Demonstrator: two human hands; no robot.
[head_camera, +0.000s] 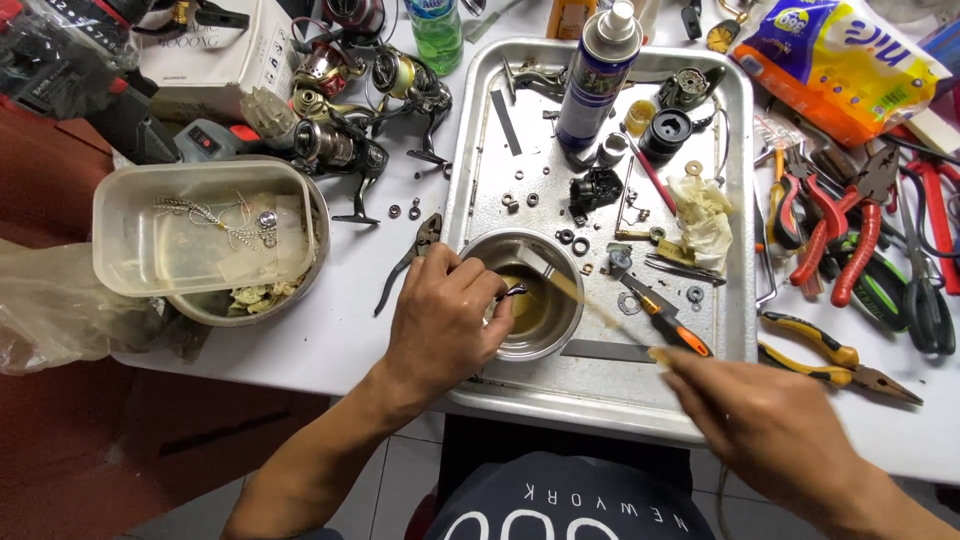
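- Left hand (445, 315) closed around a small dark metal part (514, 292), held over the small steel bowl (560, 330); bowl holds yellowish liquid.
- Right hand (770, 425) closed on the handle end of a brush (570, 290); bristle end reaches to the bowl, at or just beside the part. Can't tell if bristles touch it.
- Bowl sits at the near side of the metal tray (600, 405), on the white worktop (350, 330).
- Judgement: cleaning is mid-way. One part in hand; many more loose on the tray: washers, rings, a black reel body (597, 188), a black spool (668, 130).
- Spray can (597, 75) stands upright at the tray's far end; crumpled rag (705, 220) to the right of the parts.
- Nothing on the tray looks reassembled, so most of the work seems left.
- Off-tray: whole fishing reels (345, 150) top left, pliers (835, 240) on the right, plastic tub (205, 230) resting on another bowl to the left.
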